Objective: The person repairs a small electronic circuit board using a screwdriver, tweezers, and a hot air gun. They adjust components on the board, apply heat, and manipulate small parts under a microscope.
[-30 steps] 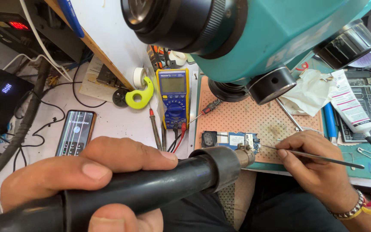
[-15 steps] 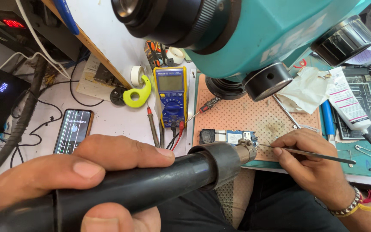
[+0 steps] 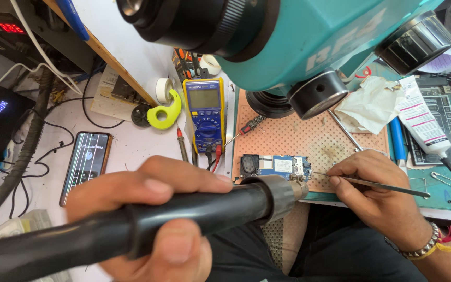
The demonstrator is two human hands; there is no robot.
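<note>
Gripping black hot-air handle (image 3: 131, 230) in left hand (image 3: 147, 209), nozzle aiming at circuit board (image 3: 275, 166), while right hand (image 3: 377, 193) pinching tweezers (image 3: 377, 184) there, steadying parts.

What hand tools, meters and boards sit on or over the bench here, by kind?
Hot-air handle, in left hand: 1
Tweezers, in right hand: 1
Multimeter: 1
Circuit board: 1
Phone: 1
Microscope: 1
Tape dispenser: 1
Total: 7

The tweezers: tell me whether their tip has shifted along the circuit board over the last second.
No. The tweezers in the right hand point at the same right end of the circuit board; only the camera moved.
</note>
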